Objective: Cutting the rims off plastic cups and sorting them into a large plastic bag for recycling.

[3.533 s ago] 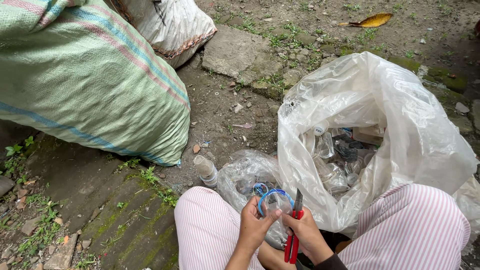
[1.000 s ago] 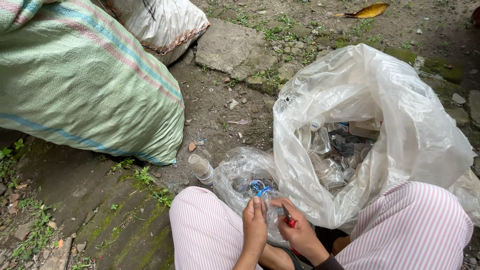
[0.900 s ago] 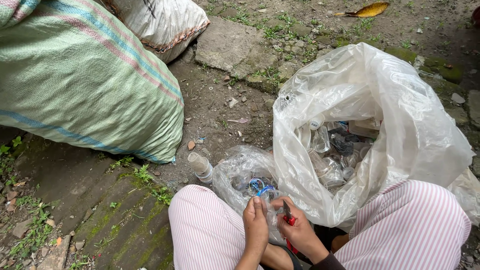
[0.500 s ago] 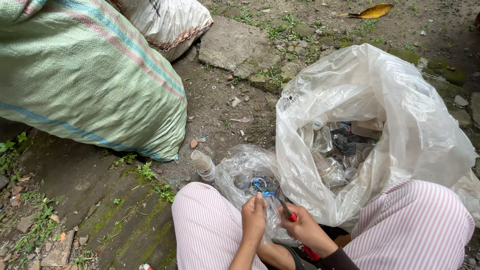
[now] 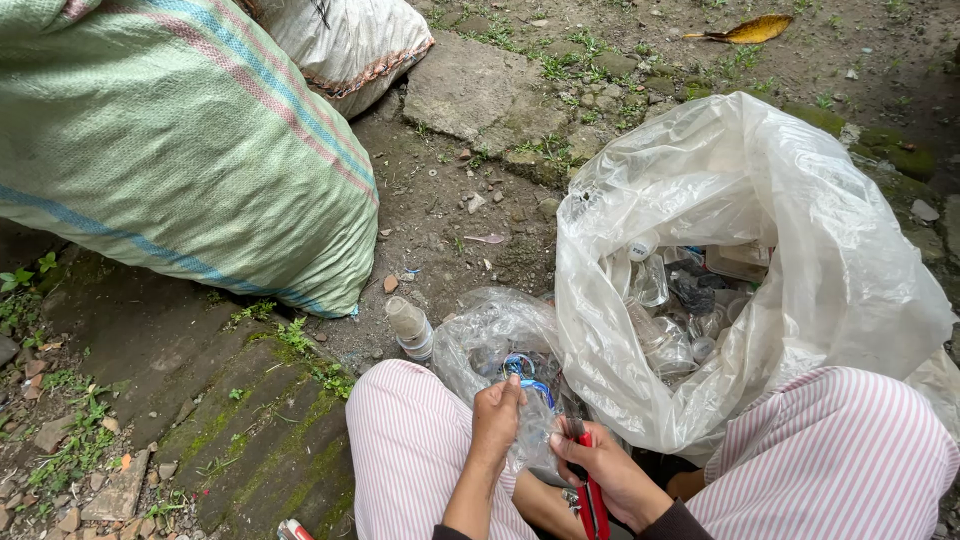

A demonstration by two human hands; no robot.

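A: What's the person wearing?
B: Trousers, white with thin pink vertical stripes, loose cut, on both legs. Left hand (image 5: 495, 420) bare, forearm uncovered. Right hand (image 5: 605, 470) bare, dark sleeve cuff at the wrist.

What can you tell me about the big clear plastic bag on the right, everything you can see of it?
The big clear plastic bag is thin, crinkled, milky-translucent film, slumped on the dirt ground with its mouth open toward the camera. Inside lie clear plastic bottles, piled loosely. Its lower edge rests against the person's striped trouser leg, and a smaller clear bag lies against its left side.
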